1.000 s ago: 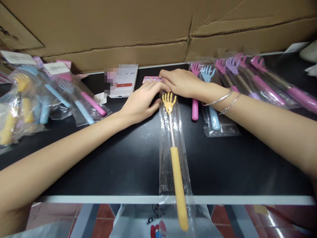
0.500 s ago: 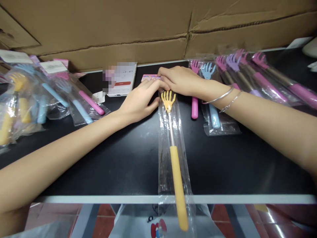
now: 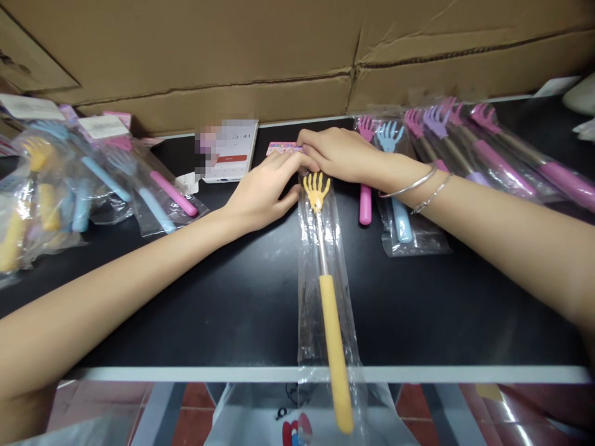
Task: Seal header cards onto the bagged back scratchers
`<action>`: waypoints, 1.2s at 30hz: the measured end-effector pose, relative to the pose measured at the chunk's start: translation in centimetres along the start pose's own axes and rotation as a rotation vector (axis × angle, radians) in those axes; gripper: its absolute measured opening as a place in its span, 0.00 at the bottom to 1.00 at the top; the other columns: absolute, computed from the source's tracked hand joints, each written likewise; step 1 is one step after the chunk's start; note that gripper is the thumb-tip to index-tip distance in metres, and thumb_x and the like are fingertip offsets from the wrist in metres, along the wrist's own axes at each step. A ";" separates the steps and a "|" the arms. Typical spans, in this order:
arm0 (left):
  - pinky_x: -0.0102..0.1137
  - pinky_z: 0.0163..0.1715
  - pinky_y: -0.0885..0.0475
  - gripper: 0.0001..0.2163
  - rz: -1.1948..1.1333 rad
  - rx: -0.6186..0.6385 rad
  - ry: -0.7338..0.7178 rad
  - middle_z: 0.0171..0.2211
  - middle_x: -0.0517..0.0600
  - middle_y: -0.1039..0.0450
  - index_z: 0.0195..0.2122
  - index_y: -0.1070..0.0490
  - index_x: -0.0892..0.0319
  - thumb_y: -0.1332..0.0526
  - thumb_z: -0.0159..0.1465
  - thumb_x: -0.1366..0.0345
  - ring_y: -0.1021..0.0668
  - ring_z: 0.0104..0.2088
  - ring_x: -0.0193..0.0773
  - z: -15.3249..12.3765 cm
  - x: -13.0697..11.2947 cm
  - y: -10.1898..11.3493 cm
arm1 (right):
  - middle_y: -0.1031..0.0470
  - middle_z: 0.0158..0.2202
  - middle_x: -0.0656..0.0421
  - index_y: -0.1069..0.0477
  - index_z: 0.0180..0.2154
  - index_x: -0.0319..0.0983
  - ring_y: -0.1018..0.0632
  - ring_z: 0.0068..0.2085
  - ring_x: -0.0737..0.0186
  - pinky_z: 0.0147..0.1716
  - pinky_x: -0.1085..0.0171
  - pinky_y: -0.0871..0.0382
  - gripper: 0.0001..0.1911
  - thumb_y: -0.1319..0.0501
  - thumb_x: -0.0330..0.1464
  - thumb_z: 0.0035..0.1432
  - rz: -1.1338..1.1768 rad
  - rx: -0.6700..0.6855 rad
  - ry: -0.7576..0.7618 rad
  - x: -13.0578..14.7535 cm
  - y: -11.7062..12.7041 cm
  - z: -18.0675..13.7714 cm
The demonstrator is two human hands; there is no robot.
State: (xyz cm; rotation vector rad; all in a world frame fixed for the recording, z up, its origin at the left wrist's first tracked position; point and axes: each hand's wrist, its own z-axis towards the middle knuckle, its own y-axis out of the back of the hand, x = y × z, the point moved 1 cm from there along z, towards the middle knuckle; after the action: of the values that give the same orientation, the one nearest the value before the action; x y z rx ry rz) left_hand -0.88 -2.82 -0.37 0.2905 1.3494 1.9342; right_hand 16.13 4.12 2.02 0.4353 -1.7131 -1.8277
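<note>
A yellow back scratcher (image 3: 328, 297) with a hand-shaped head lies in a clear plastic sleeve (image 3: 309, 272) on the black table (image 3: 232, 297), its handle sticking out past the near edge. Both hands meet at the sleeve's far end. My left hand (image 3: 263, 192) rests fingers-forward beside the scratcher's head, pressing on the sleeve's top. My right hand (image 3: 339, 155), with bangles on its wrist, lies curled over the same spot, its fingertips on a pink card (image 3: 281, 147) at the sleeve's mouth.
Bagged pink, blue and purple scratchers (image 3: 465, 148) lie fanned at the right. More bagged ones (image 3: 60, 186) are piled at the left. A phone (image 3: 230, 152) lies behind my left hand. Cardboard boxes (image 3: 279, 56) wall off the back.
</note>
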 end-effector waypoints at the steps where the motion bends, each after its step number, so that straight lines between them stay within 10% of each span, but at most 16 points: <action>1: 0.42 0.56 0.29 0.18 -0.002 0.002 0.003 0.49 0.53 0.26 0.53 0.32 0.58 0.46 0.63 0.74 0.26 0.52 0.45 0.0 0.0 0.0 | 0.23 0.40 0.51 0.31 0.47 0.38 0.25 0.38 0.58 0.37 0.63 0.42 0.20 0.57 0.40 0.71 0.003 -0.003 0.005 0.0 0.0 0.0; 36: 0.43 0.56 0.29 0.17 -0.008 -0.007 -0.011 0.51 0.55 0.26 0.54 0.32 0.61 0.46 0.64 0.74 0.26 0.54 0.47 0.0 -0.1 0.0 | 0.22 0.40 0.51 0.31 0.46 0.37 0.27 0.34 0.60 0.31 0.66 0.50 0.19 0.56 0.38 0.69 -0.071 -0.012 0.013 -0.4 -0.1 0.1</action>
State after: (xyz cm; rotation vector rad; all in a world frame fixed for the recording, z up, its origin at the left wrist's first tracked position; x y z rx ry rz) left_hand -0.81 -2.89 -0.33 0.2916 1.3348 1.9270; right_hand 16.32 4.43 1.85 0.5079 -1.6963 -1.8801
